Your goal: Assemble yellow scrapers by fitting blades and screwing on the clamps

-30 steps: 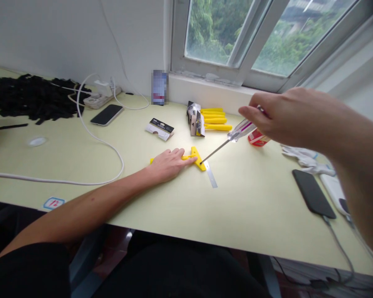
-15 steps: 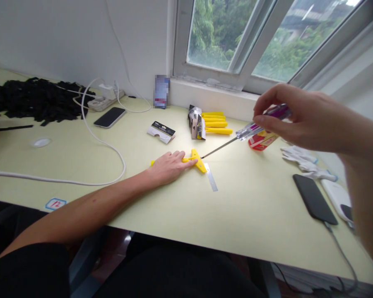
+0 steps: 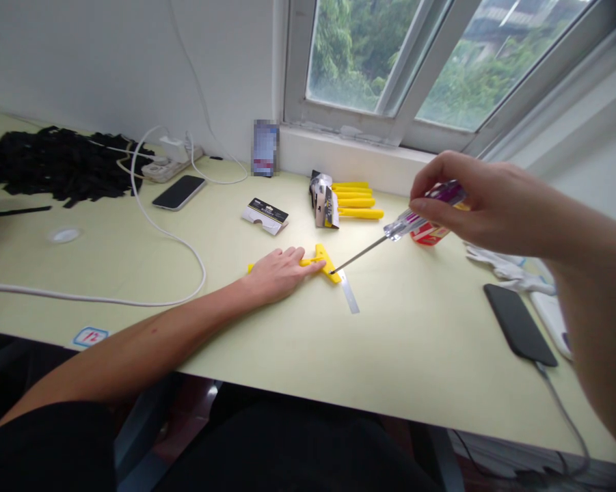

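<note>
My left hand grips the handle of a yellow scraper and presses it against the table, its index finger stretched to the T-shaped head. A thin metal blade sticks out from the near end of that head. In my right hand is a screwdriver with a clear and purple handle, held at a slant. Its tip meets the scraper's head near the lower screw spot; whether it sits in the screw is too small to tell.
Behind lie several yellow-handled scrapers and a folded packaging card. Right are a red container, white gloves and a black phone on a cable. Left are another phone, a white cable and a black strip pile.
My right hand has moved a little left and down, taking the screwdriver's tip from the middle of the scraper's head to its near end. My left hand stays on the scraper.
</note>
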A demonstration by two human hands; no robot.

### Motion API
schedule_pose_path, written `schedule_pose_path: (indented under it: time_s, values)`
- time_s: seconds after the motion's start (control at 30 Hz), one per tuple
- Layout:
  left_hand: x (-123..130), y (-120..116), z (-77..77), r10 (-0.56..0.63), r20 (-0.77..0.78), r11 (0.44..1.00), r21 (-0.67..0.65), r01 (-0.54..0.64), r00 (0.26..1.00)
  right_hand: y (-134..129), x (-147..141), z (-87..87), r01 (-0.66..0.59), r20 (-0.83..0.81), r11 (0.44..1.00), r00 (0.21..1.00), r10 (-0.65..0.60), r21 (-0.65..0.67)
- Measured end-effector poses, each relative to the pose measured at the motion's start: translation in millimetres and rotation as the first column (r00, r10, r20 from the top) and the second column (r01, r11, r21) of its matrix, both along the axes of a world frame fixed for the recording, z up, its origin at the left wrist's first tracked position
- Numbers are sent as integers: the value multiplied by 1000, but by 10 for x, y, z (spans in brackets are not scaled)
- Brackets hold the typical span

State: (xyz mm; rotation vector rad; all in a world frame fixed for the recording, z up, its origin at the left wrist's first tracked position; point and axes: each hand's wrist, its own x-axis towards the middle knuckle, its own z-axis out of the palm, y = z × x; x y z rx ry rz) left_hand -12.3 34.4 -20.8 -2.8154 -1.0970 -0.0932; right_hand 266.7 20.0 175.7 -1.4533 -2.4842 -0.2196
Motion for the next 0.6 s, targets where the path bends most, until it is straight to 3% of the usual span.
schedule_pose_path:
  time_s: [0.6]
  values:
    - [14,-8,8,25,-5,999,-20,-25,1000,-14,10,-4,30,54,1000,998,-31,8]
